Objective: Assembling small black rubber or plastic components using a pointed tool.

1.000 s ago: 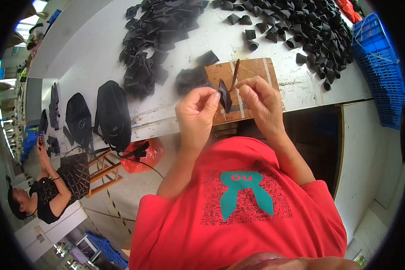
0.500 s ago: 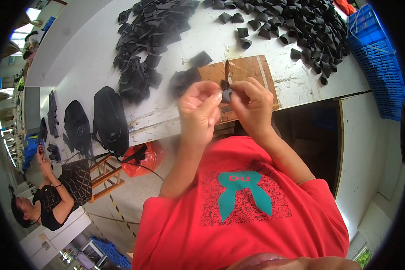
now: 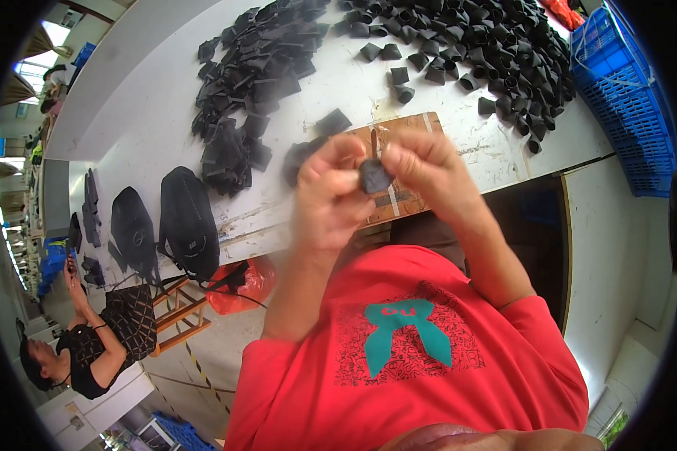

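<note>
Between my hands, in front of my chest, is a small black fabric piece (image 3: 375, 177), folded and rounded like a little tube or pocket. My left hand (image 3: 328, 194) pinches its left side, and my right hand (image 3: 427, 164) grips its upper right edge with thumb and fingers. Both hands are somewhat blurred. Just above the piece a thin brown stick (image 3: 374, 143) stands up by a wooden board (image 3: 408, 204) at the table's near edge. Loose flat black pieces (image 3: 332, 122) lie beside my left hand, partly behind it.
Flat black pieces form a long pile (image 3: 259, 71) on the white table (image 3: 158, 98); tube-shaped ones are heaped (image 3: 496, 52) at far right. A blue crate (image 3: 626, 105) stands at the right edge. Two black bags (image 3: 188, 222) lie at left, near a seated person (image 3: 101, 338).
My hands have turned the black piece, which now shows a broader, rounder side. My right hand has risen slightly and its thumb has shifted. The whole view has tilted a little.
</note>
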Available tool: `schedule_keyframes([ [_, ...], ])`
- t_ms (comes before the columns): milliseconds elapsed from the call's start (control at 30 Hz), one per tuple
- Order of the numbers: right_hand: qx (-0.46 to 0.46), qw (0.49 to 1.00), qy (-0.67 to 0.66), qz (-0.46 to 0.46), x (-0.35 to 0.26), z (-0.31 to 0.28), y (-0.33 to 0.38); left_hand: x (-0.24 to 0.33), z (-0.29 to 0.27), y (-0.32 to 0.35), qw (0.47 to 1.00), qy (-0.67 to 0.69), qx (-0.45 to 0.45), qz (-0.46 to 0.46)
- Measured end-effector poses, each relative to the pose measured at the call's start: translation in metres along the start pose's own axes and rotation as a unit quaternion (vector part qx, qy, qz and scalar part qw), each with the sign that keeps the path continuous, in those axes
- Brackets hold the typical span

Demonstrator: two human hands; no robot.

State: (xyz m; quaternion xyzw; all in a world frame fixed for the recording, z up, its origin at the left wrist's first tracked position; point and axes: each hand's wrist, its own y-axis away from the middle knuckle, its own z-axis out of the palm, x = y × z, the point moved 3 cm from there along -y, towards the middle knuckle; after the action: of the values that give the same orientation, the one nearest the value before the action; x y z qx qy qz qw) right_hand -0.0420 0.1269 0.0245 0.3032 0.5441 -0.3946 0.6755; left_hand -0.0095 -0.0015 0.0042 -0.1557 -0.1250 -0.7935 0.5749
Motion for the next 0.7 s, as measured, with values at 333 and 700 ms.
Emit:
schedule_keyframes([
  [333,-0.012,0.999,0.027,0.03,0.042,-0.027,-0.029,-0.001,-0.014,-0.014,0.912,-0.351,0.143,0.157],
  [700,0.137,0.881,0.364,-0.27,-0.001,0.0,-0.002,0.009,0.002,-0.016,0.897,-0.307,0.11,0.298],
])
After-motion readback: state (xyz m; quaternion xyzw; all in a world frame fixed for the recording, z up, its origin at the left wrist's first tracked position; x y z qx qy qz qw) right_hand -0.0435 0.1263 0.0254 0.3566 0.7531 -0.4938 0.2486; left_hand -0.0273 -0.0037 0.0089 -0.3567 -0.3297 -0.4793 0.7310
